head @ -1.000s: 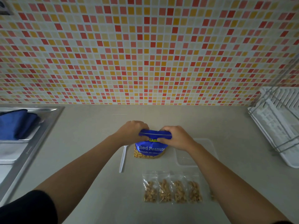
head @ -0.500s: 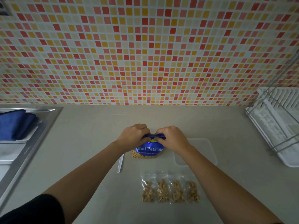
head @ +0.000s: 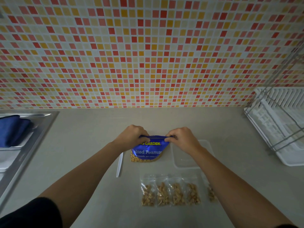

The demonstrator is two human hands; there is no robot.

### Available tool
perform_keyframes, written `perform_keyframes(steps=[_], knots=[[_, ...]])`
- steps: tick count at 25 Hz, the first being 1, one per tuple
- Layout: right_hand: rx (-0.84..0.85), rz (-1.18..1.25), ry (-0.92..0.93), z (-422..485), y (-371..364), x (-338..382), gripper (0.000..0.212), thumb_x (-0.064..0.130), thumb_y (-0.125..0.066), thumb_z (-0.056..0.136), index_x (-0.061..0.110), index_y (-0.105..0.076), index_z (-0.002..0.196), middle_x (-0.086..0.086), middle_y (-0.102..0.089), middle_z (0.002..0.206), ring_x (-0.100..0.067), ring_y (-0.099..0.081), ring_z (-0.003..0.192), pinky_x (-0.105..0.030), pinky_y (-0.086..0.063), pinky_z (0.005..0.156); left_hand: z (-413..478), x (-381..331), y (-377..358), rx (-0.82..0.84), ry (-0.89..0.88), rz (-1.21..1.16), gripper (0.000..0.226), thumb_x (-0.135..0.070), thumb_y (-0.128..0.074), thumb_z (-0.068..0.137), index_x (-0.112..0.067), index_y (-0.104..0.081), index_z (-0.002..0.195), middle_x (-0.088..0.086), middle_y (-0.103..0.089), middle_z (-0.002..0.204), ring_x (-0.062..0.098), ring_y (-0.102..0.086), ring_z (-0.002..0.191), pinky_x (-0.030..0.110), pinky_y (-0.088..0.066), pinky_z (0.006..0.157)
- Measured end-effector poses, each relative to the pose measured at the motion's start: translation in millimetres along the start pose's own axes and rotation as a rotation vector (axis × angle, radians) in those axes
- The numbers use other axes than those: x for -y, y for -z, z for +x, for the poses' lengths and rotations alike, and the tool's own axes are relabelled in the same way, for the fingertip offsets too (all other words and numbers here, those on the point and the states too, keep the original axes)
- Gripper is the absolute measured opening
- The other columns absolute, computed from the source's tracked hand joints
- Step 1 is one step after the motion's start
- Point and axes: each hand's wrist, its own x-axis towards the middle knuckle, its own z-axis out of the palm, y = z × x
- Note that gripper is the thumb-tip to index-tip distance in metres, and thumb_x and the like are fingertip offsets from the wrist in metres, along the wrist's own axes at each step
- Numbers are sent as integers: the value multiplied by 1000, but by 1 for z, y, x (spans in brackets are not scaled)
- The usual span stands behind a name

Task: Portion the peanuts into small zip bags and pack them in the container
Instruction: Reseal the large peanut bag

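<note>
A blue salted peanuts bag (head: 148,150) stands on the counter in the middle. My left hand (head: 131,135) pinches its top left corner and my right hand (head: 182,139) pinches its top right corner, both fingers closed along the top edge. A clear plastic container (head: 187,160) sits right of the bag, partly under my right forearm. Several small zip bags (head: 169,191) filled with peanuts lie in a row near me; one more zip bag (head: 211,194) peeks out beside my right forearm.
A white plastic strip (head: 119,163) lies left of the peanuts bag. A steel sink (head: 24,145) with a blue cloth (head: 11,129) is at the left. A white dish rack (head: 279,122) stands at the right. A tiled wall runs along the back.
My hands came together over the bag top half a second ago and have now spread apart to its two corners, stretching the top edge flat.
</note>
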Motion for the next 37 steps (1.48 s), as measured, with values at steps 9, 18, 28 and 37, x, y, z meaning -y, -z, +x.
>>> perform_keyframes(steps=[9, 18, 28, 37], knots=[[10, -16, 2, 0, 2, -3, 14, 21, -67, 82, 16, -75, 92, -7, -74, 82, -19, -62, 73, -27, -44, 68, 3, -5, -10, -106, 54, -26, 20, -27, -60, 87, -12, -69, 96, 6, -71, 91, 21, -62, 83, 29, -45, 71], [21, -30, 26, 2, 1, -4, 14, 20, -65, 83, 12, -74, 89, -11, -70, 75, -23, -59, 68, -32, -43, 64, 28, -37, -17, -21, 6, 1, 21, -26, -57, 87, -15, -67, 103, 6, -67, 95, 20, -58, 84, 31, -46, 74], [64, -69, 12, 6, 8, -1, 14, 23, -67, 81, 13, -73, 89, 2, -60, 69, -11, -50, 65, -19, -34, 57, 25, -41, -19, -82, 154, 257, 22, -36, -47, 89, -23, -64, 96, -4, -66, 94, 20, -57, 90, 38, -29, 78], [60, -65, 25, 6, 8, -4, 11, 23, -70, 79, 13, -73, 83, 9, -57, 64, 1, -47, 58, -15, -34, 56, -5, -10, -3, -68, 236, 267, 23, -36, -46, 91, -25, -62, 102, -6, -66, 102, 19, -57, 96, 41, -30, 85]])
